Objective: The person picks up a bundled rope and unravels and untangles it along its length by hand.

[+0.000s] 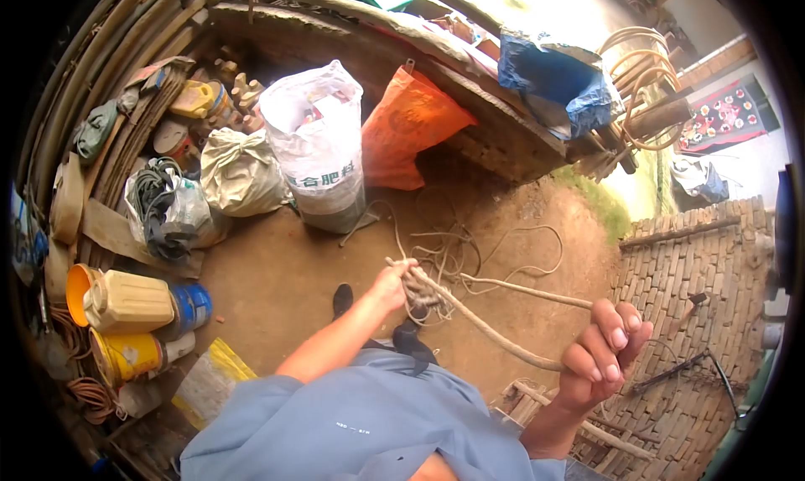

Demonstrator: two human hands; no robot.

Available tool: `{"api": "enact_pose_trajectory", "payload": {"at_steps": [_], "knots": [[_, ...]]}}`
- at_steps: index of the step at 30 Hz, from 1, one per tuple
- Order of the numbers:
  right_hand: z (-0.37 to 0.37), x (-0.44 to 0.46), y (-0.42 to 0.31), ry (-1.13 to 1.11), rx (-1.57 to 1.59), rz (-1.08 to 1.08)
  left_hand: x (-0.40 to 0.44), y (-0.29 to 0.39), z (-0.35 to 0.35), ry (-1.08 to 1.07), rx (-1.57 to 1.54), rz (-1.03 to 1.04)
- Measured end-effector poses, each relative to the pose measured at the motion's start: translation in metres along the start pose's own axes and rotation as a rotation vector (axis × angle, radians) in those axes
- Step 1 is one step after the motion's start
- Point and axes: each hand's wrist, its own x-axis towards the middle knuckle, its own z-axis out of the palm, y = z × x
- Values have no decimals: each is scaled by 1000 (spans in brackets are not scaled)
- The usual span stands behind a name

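Observation:
A long tan rope (495, 333) runs between my two hands. My left hand (392, 286) is closed round it near the middle of the view, where several strands gather into a bunch (428, 297) hanging below the fist. My right hand (605, 353), raised at the right, has its fingers curled round the rope. Two lengths stretch from this hand back toward the left one, the lower sagging a little. Beyond my left hand, loose loops (537, 229) of the rope spread over the dirt ground.
A white printed sack (323, 154) and an orange bag (411, 129) stand ahead. Buckets (126, 355) and a plastic jug (130, 301) lie at the left. Brick paving (696, 263) covers the right, with a hammer-like tool (692, 305) on it. A coiled hose (646, 78) hangs at upper right.

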Motion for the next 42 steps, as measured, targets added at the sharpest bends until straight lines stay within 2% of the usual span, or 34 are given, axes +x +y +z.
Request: {"api": "enact_pose_trajectory", "payload": {"at_steps": [3, 7, 9, 12, 14, 15, 16, 18, 19, 21, 25, 29, 31, 32, 33, 36, 40, 42], "knots": [[-16, -30, -34, 34, -22, -80, 5, 29, 5, 9, -159, 1], [-36, -73, -77, 142, -72, -145, 13, 47, 7, -21, -223, 65], [-57, -93, -111, 288, -166, -238, 8, 44, 22, -32, -144, 112], [-131, -116, -179, 474, -247, -325, -12, 33, 54, -114, 25, 164], [-194, -141, -205, 896, -432, -494, -40, 34, 83, -191, 110, 147], [-238, -165, -222, 880, -344, -450, -54, 35, 98, -267, 187, 156], [-268, -192, -230, 867, -251, -408, -66, 38, 107, -281, 235, 183], [-284, -206, -214, 907, -429, -389, -87, 53, 128, -307, 267, 210], [-294, -210, -205, 932, -421, -399, -94, 61, 130, -345, 303, 228], [-311, -208, -190, 1077, -594, -459, -109, 79, 146, -388, 366, 280], [-315, -200, -168, 1121, -582, -441, -139, 101, 180, -479, 477, 360], [-299, -189, -149, 1071, -672, -497, -144, 107, 174, -483, 494, 401], [-277, -175, -136, 1177, -988, -556, -147, 113, 165, -447, 514, 408], [-267, -170, -131, 1174, -1114, -549, -149, 117, 162, -494, 488, 412], [-256, -164, -125, 1183, -1109, -547, -154, 120, 161, -538, 463, 414], [-235, -148, -110, 1065, -1178, -592, -176, 135, 177, -552, 501, 504], [-217, -124, -93, 1013, -1246, -613, -201, 158, 196, -642, 481, 619], [-197, -107, -85, 916, -1437, -615, -208, 168, 200, -731, 434, 659]]}}
